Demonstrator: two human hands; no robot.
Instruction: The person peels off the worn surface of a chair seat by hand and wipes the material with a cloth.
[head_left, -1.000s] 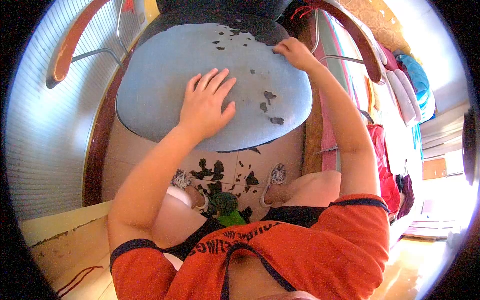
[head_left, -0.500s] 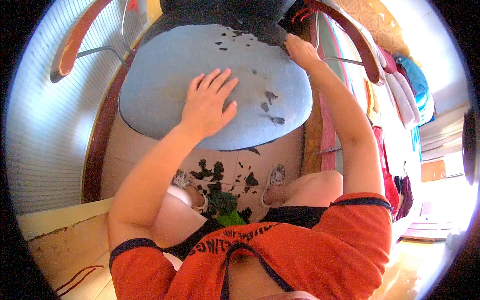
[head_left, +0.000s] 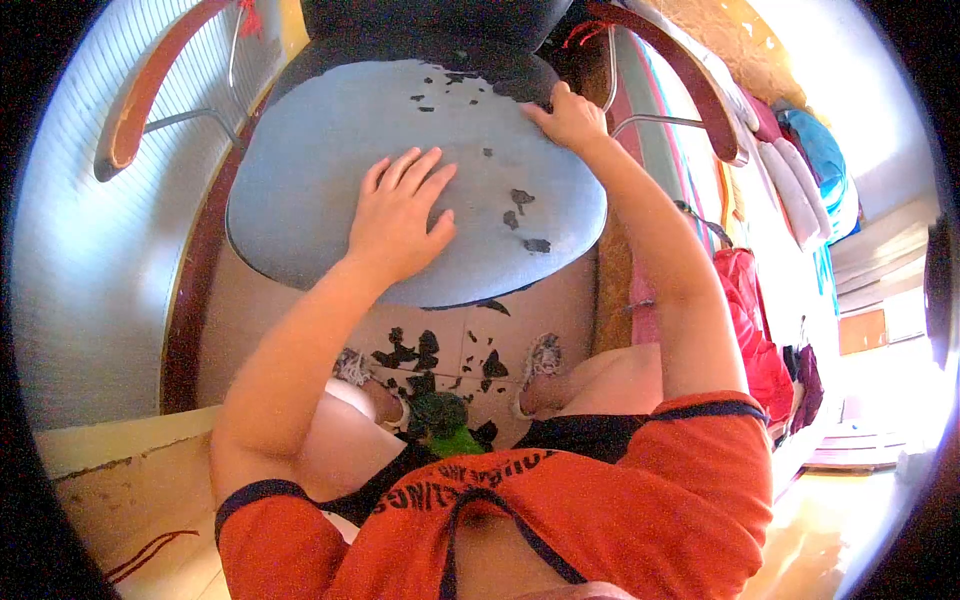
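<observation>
One chair seat [head_left: 295,190], centre of the head view, blue-grey backing bare over most of it, dark covering [head_left: 385,47] left along the far edge, loose dark scraps [head_left: 521,200] on the right side, more dark pieces [head_left: 427,348] on the floor [head_left: 545,300] at the near side. Step in hand reads as picking at the covering's edge, far right; judgement, not confirmed. Working that edge calls for a fingertip purchase under the dark layer and a seat that doesn't shift. Right hand [head_left: 572,120]: at the seat's far-right rim, arm reaching up from near right, fingers curled, thumb pointing left with a small gap to the index finger. Can't tell whether it has hold of any covering. Left hand [head_left: 398,215]: palm down on the seat left of centre, fingers spread toward the far side, thumb out right, gripping nothing visible; likely a brace. Elbow bent, forearm crossing the near rim.
</observation>
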